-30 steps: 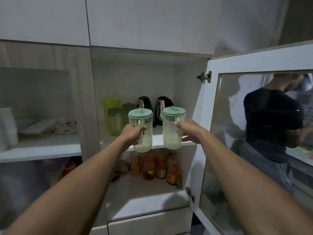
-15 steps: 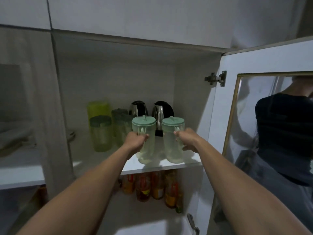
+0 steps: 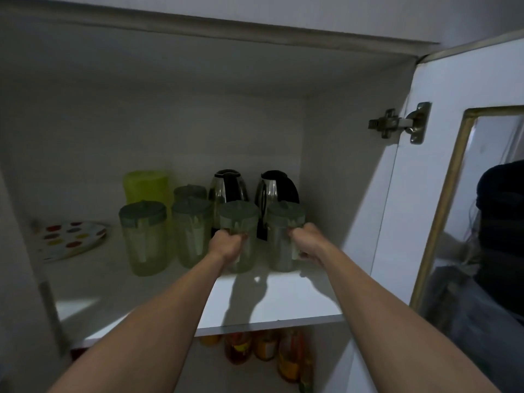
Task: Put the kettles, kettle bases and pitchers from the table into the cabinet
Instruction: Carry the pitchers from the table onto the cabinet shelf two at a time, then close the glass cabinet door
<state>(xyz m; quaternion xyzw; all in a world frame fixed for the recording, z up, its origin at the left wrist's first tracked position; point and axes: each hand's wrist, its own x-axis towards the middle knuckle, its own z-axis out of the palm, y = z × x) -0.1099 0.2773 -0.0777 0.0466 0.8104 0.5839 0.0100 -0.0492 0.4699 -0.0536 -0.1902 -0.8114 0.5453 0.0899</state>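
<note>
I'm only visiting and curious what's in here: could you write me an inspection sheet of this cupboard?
Surface: white shelf, bare at the front.
Job's things: left kettle and right kettle at the back; left pitcher and right pitcher before them, seemingly on the shelf; three other pitchers leftward.
Clutter: yellow-green tub, dotted plate, bottles below.
Hands: left hand and right hand each grip a pitcher, fingers curled.
Cables: nothing seen.
Surroundings: open door, hinge; glass reflects a person.

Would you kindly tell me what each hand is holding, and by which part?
The left hand grips a pitcher, the right hand a second pitcher, each on its near side near the top, seemingly by the handle.
</note>
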